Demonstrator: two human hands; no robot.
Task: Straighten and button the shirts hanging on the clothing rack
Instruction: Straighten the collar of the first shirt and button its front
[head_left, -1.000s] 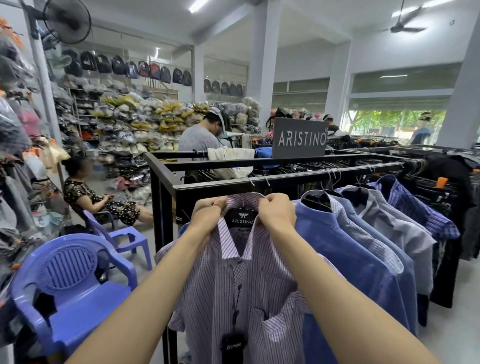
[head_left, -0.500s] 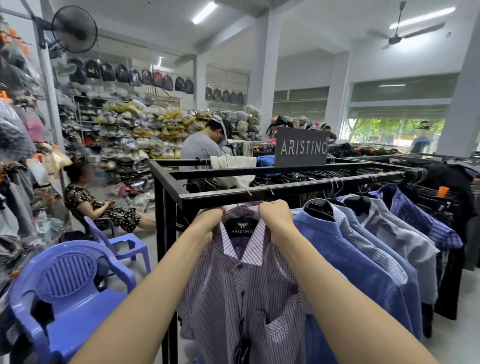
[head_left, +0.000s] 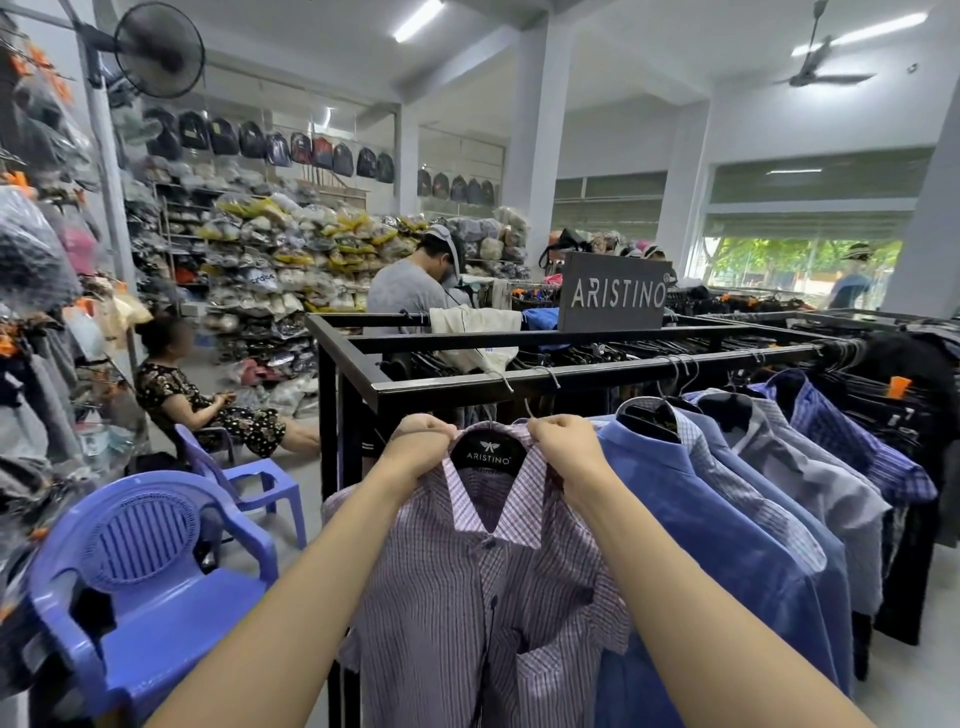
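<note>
A purple striped shirt (head_left: 467, 597) hangs on a black hanger (head_left: 487, 454) at the near end of the black metal rack (head_left: 571, 374). My left hand (head_left: 418, 449) pinches the left side of its collar at the shoulder. The right side of the collar is gripped by my right hand (head_left: 566, 449). The collar lies folded down and the top button below it looks fastened. To the right hang a plain blue shirt (head_left: 701, 545), then several checked and grey shirts (head_left: 810, 467).
Two blue plastic chairs (head_left: 145, 582) stand at the left of the rack. A seated person (head_left: 192, 400) is behind them, and another person (head_left: 410, 291) stands beyond the rack. A grey brand sign (head_left: 615, 296) sits on top. Packed goods fill the left wall.
Both hands have spread apart along the collar toward the shoulders, and the collar is now folded down flat over the buttoned neck.
</note>
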